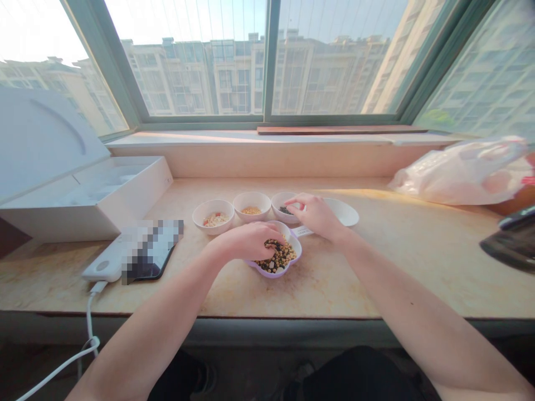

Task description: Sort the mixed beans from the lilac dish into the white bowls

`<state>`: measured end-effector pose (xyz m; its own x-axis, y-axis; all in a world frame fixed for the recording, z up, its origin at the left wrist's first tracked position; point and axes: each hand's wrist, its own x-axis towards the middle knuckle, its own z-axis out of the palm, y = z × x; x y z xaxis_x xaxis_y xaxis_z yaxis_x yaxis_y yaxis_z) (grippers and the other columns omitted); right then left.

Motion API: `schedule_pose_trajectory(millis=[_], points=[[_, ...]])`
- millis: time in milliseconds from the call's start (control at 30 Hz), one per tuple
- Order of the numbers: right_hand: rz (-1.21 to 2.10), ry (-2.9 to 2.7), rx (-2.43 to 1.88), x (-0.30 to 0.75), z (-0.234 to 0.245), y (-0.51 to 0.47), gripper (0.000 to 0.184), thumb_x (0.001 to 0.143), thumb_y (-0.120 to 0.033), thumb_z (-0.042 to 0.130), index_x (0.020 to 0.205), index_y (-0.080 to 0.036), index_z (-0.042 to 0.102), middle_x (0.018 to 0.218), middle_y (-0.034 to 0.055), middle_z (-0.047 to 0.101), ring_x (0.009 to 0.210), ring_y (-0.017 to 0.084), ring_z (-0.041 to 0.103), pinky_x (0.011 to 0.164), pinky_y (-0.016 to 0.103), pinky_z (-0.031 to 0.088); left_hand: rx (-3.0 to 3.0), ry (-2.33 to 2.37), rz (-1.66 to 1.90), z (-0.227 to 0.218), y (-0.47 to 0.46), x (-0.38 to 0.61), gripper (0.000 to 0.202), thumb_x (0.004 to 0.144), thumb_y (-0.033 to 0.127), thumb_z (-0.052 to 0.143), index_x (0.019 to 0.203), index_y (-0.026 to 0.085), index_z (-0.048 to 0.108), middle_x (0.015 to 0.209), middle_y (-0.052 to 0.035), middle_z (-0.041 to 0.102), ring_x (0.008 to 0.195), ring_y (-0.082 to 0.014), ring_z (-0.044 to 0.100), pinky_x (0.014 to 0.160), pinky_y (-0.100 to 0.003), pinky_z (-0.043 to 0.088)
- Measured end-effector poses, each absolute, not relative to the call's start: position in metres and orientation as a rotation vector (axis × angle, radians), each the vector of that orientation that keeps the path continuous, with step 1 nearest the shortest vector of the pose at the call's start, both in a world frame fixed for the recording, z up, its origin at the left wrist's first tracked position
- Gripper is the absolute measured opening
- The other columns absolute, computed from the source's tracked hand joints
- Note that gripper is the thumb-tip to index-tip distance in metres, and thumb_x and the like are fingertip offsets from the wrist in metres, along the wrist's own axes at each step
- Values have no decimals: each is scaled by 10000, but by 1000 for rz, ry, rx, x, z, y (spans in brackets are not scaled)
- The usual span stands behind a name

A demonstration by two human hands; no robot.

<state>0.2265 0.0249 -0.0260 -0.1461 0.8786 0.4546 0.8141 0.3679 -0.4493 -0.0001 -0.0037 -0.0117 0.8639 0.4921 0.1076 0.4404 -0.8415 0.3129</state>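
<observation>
A purple-rimmed, petal-shaped bowl (273, 274) holds mixed black and yellow beans (281, 259) with a few pale pieces. My left hand (253, 239) reaches into it with curled fingers among the beans; what they grip is hidden. Over the rim of a small white bowl with black beans (285, 210) is my right hand (312, 213), fingers bent and thumb close to the fingertips. Anything between them is too small to make out. Left of that stand a white bowl of yellow beans (251, 210) and a white bowl of pale, mixed pieces (214, 219).
A white dish (345, 211) lies right of my right hand, beside a handled strip (301, 230). To the left are a phone (155, 253), a white power bank (104, 262) with a cable, and an open white box (137, 189). A plastic bag (455, 175) sits right.
</observation>
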Motion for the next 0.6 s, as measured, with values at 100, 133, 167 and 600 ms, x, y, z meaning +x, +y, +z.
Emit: schedule_pose_trajectory(millis=[100, 133, 167, 600], points=[[111, -2011, -1438, 227, -27, 25, 217, 924, -289, 640, 1006, -209, 824, 967, 69, 777, 790, 203, 664, 796, 336, 516, 2768, 671, 267, -16, -2, 2, 336, 823, 83, 603, 1041, 277, 770, 1154, -18, 745, 1030, -208, 687, 967, -296, 523], [114, -2021, -1434, 226, -27, 24, 217, 924, -290, 639, 1008, -207, 822, 988, 71, 778, 792, 203, 664, 795, 338, 519, 2764, 680, 265, -17, -2, 2, 337, 819, 80, 604, 1031, 283, 772, 1142, -18, 748, 1020, -211, 687, 963, -298, 523], [119, -2030, -1429, 226, -27, 24, 215, 924, -290, 640, 1011, -208, 819, 1009, 72, 780, 793, 203, 663, 794, 340, 520, 2756, 695, 264, -18, -2, 3, 337, 817, 76, 606, 1019, 287, 774, 1127, -17, 752, 1007, -212, 688, 956, -300, 523], [138, -2047, -1407, 224, -24, 21, 167, 924, -255, 659, 962, -205, 814, 1006, 76, 773, 811, 208, 661, 795, 346, 507, 2680, 750, 241, -18, 1, 7, 285, 869, 17, 580, 838, 229, 767, 924, 5, 773, 845, -167, 700, 790, -272, 542]])
